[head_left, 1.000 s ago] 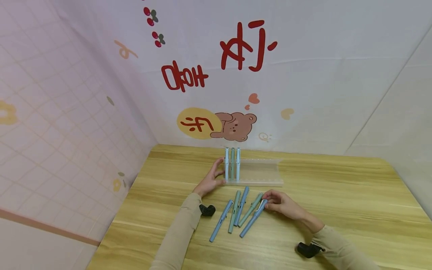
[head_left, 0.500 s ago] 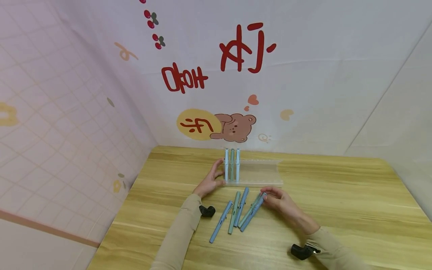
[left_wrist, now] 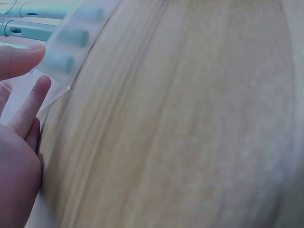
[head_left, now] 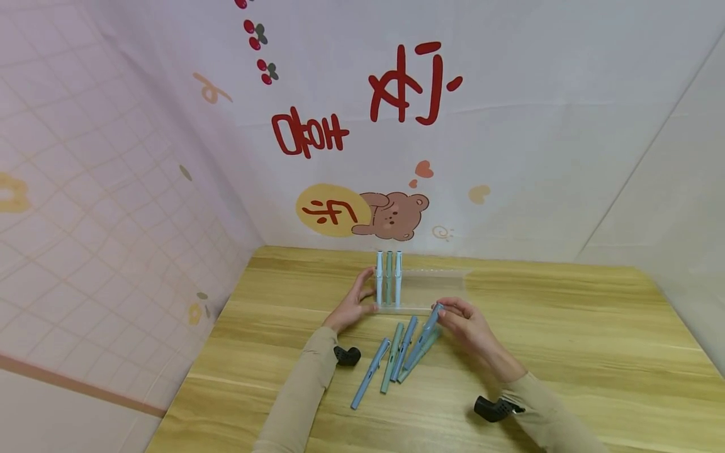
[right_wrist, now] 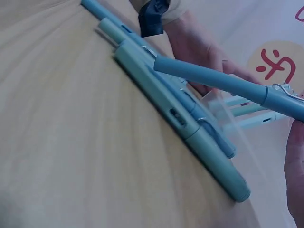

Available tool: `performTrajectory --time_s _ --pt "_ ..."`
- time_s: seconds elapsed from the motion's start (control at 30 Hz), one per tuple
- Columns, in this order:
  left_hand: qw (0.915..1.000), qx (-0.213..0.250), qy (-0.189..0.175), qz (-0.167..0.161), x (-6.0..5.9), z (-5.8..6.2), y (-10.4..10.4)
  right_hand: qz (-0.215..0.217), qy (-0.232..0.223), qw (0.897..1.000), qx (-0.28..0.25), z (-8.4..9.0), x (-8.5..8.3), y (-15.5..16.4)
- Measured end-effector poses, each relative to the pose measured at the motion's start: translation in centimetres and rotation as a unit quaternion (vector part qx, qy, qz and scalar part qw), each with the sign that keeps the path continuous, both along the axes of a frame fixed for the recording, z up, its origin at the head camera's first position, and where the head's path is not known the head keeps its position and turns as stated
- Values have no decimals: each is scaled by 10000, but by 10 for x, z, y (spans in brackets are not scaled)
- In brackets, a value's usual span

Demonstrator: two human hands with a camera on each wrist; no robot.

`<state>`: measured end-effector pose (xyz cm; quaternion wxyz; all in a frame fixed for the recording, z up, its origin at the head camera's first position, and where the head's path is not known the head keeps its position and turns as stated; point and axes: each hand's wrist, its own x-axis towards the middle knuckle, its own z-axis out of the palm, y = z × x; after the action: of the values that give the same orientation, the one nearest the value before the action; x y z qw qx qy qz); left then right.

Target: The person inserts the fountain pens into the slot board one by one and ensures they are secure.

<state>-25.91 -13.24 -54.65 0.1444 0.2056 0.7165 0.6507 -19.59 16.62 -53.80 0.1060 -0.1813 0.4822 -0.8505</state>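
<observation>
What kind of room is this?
Probably a small staged desk corner, not a real classroom: a wooden table, cartoon bear backdrop, and pens beside a clear pen rack.

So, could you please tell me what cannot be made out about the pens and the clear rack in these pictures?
- Head view: the clear rack is transparent, so its empty slots are too faint to count.
- Left wrist view: the three standing pens are cut off by the top edge; the left hand shows only in part.
- Right wrist view: the right hand is cut by the edge, hiding its grip on the lifted blue pen.
</observation>
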Motion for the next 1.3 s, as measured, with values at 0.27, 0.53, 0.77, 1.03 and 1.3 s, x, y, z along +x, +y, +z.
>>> performTrajectory --time_s 0.27,0.53,0.77,1.03,1.3 --pt "9999 94 -40 -96 9 18 0 -227 -50 9995 -197 12 -10 -7" --pt "9999 59 13 -120 5 14 0 -574 -256 9977 269 26 -26 -9" --pt "9999 1 45 101 -3 -7 0 -546 -176 9983 95 38 -44 -12" --pt "9998 -25 96 178 -1 -8 2 -627 -58 9979 147 53 -60 -18" --pt "9999 -45 2 152 -3 -7 1 -586 44 9979 256 61 -72 -22"
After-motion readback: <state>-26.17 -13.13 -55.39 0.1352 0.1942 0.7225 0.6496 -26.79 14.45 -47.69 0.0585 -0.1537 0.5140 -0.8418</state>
